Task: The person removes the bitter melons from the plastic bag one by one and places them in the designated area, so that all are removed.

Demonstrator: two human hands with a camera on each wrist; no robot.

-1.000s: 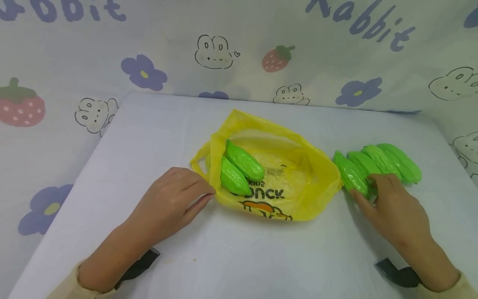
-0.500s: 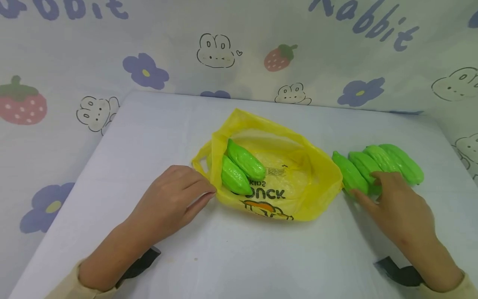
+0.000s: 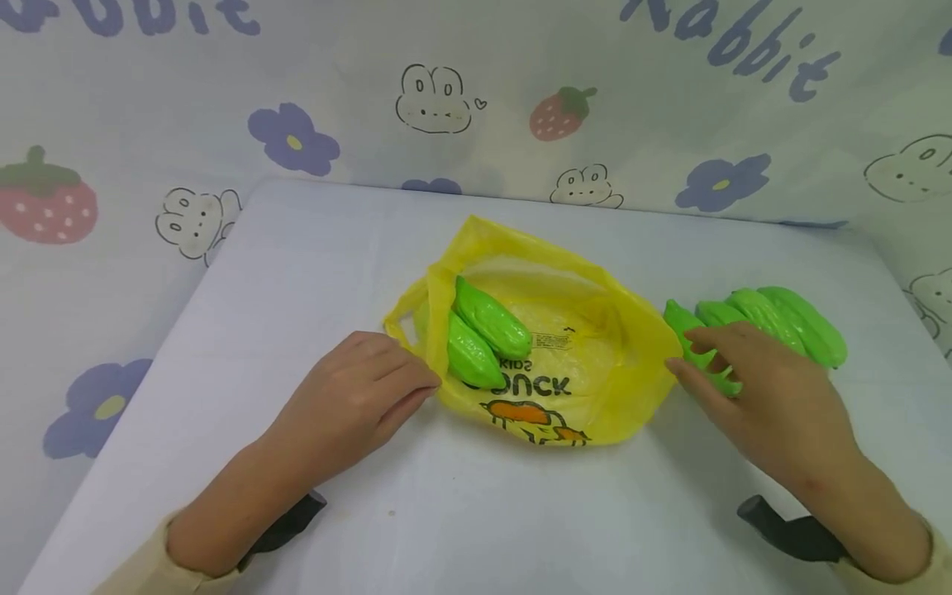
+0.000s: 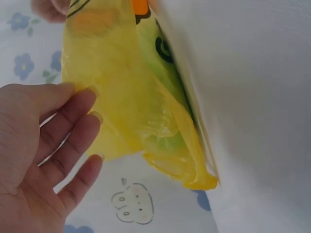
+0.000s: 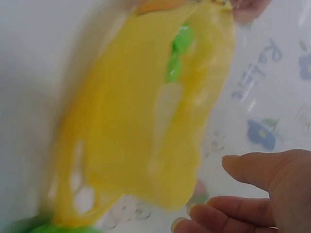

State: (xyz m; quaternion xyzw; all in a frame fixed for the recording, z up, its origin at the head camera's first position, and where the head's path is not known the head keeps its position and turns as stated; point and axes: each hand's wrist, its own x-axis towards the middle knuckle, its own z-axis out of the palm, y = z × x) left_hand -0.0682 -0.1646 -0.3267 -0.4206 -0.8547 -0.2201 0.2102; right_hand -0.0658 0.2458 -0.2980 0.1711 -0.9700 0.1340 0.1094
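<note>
Left hand [image 3: 357,388] at the near left rim of the yellow bag [image 3: 643,339], with thumb and fingertips brought together in a pinch on the thin plastic; in the left wrist view, remaining fingers slightly spread. Right hand [image 3: 777,405] at the opposite side of the bag, over the nearest of the loose green pieces, with thumb and fingers well apart and gently bent (contact with plastic or piece impossible to tell).

Yellow bag on the white-covered table [image 3: 521,521], mouth spread wide toward the head camera, handle loop out to the left, dark lettering and an orange print upside down on the near wall. Inside, at the left end, two glossy gourd-shaped pieces in bright green, an upper piece [image 3: 492,318] and a lower piece [image 3: 472,355], side by side and touching. To the right of the bag, on the table, four more loose green pieces [image 3: 806,326] in a close slanting row, partly behind the right hand.

At both wrists, cream sleeves [image 3: 145,570] and dark curved bands [image 3: 286,529]. Beyond the table, a pale backdrop [image 3: 498,49] with rabbits, strawberries and purple flowers.
</note>
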